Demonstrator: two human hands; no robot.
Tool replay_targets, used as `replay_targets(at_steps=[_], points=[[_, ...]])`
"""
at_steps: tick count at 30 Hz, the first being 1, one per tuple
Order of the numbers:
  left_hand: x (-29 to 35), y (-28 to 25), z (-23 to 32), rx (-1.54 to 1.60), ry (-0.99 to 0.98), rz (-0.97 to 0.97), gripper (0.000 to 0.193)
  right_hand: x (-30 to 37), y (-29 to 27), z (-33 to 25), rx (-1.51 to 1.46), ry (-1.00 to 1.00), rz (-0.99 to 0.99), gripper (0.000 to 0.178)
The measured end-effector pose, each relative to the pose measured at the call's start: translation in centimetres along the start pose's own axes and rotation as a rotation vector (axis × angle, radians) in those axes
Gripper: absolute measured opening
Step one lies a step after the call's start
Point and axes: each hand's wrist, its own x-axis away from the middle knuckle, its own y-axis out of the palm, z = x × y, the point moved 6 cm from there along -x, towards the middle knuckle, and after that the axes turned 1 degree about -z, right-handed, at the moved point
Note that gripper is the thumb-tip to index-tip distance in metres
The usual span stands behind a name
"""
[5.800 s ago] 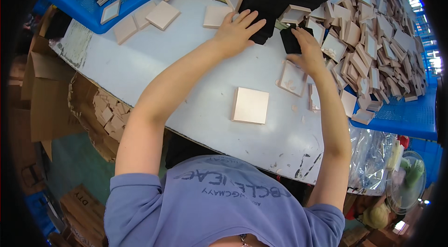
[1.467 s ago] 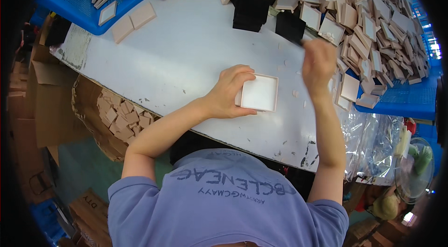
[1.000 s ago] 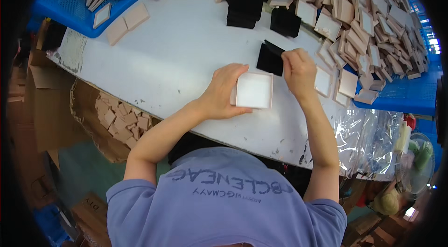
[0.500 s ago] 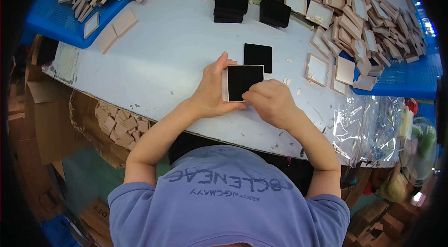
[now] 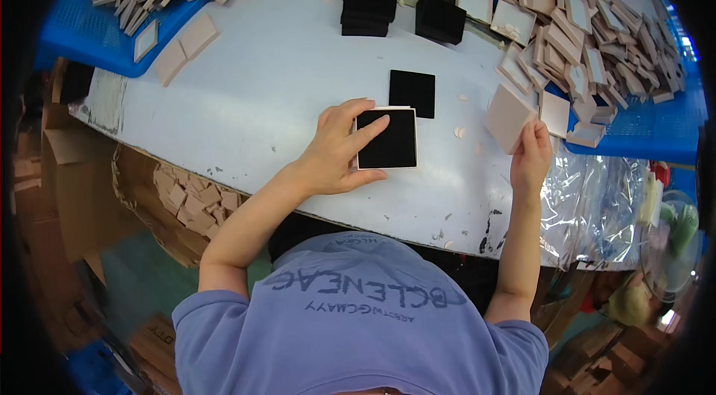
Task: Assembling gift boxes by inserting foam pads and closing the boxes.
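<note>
My left grip is closed around a shallow square pale-pink cardboard box, thumb along its near edge, one finger across the flat black square pad lying inside it. Box is in front of me, over the middle of the white desk — can't tell if it's touching the surface.

My right grip is pinched on a tilted, square, pale-pink cardboard piece by its near-right corner, well apart from the box, beside the big heap of pale-pink box pieces on the right.

Another matte black square pad lies flat on the desk just beyond the box. Farther back: a neat black stack and a smaller black pile.

Blue perforated plastic basket under the right heap, second blue plastic basket far left — clear crinkled plastic bags at the desk's right end.
</note>
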Motion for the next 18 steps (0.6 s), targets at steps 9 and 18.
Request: replay_targets(at_steps=[9, 18], points=[[0.1, -0.6, 0.1, -0.023, 0.023, 0.042, 0.062, -0.1, 0.8, -0.2, 0.922, -0.322, -0.009, 0.052], [0.2, -0.8, -0.7, 0.100, -0.004, 0.091, 0.070, -2.5, 5.8, -0.5, 1.230, -0.455, -0.109, 0.076]])
